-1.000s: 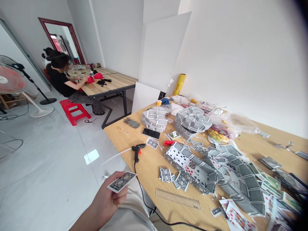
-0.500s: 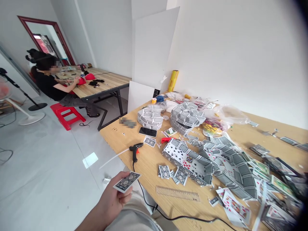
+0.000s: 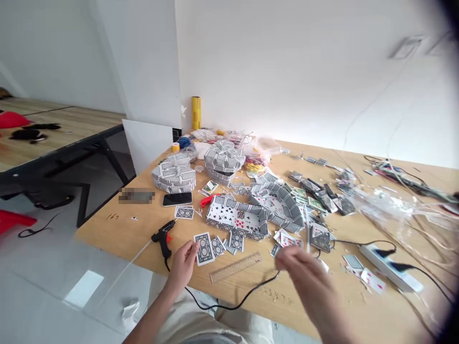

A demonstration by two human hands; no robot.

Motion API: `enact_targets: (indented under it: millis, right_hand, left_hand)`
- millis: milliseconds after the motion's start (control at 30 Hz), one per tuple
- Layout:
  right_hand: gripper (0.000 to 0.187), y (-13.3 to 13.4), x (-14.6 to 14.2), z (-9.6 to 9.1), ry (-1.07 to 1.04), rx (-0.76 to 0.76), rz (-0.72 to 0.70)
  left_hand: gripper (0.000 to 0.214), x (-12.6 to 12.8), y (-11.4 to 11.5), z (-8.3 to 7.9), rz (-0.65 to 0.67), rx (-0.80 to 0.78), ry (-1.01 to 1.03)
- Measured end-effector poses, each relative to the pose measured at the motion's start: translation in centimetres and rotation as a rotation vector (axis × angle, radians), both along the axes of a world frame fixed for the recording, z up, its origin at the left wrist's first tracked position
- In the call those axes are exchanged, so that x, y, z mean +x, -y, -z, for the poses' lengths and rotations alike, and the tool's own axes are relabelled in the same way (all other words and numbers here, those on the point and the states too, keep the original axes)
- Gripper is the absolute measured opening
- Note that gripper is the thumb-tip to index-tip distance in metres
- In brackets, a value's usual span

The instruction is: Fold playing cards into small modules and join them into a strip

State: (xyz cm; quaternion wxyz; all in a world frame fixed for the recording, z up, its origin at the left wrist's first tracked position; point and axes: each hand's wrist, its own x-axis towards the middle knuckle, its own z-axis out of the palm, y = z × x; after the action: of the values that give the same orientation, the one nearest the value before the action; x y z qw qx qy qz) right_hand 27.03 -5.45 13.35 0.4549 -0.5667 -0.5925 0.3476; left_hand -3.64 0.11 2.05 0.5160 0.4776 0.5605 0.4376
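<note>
A playing card (image 3: 204,249) with a dark patterned back is pinched between the thumb and fingers of my left hand (image 3: 184,263), over the table's front edge. My right hand (image 3: 304,274) is over the front of the table, smeared by motion, so its fingers cannot be made out. Just beyond it are loose playing cards (image 3: 289,239) and a small card piece. A clear ruler (image 3: 235,267) lies between my hands. Left of my left hand rests a black glue gun (image 3: 163,240). Behind the held card are more face-down cards (image 3: 236,241) and an open rectangular box built of cards (image 3: 236,219).
A curved open card box (image 3: 278,203) and two closed card boxes (image 3: 174,174) (image 3: 224,160) stand farther back. A phone (image 3: 177,198) lies at left. The glue gun's black cable (image 3: 229,306) loops along the front edge. A power strip (image 3: 390,268) and wires occupy the right.
The view has swung to the right, and the seated co-worker is out of sight. My right hand has come into view. My left hand still holds the card, now tilted more upright.
</note>
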Motion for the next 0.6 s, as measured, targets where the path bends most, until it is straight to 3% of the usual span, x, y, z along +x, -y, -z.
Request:
enact_targets:
  millis: [133, 267, 433, 600]
  right_hand:
    - [0.051, -0.3, -2.8, 4.6, -0.118, -0.236, -0.112]
    - [0.055, -2.3, -5.2, 8.0, -0.192, -0.301, -0.169]
    - [0.053, -5.5, -7.7, 9.4, -0.215, -0.310, -0.304]
    - [0.041, -7.2, -8.3, 10.3, 0.056, -0.082, -0.459]
  left_hand:
    - [0.066, 0.8, -1.4, 1.4, -0.019, 0.045, -0.059]
    - [0.063, 1.6, -0.7, 1.8, -0.073, 0.097, -0.115]
    - [0.054, 1.9, 0.7, 1.8, -0.043, 0.107, -0.140]
    - [0.051, 1.8, 0.9, 1.7, -0.047, 0.085, -0.117]
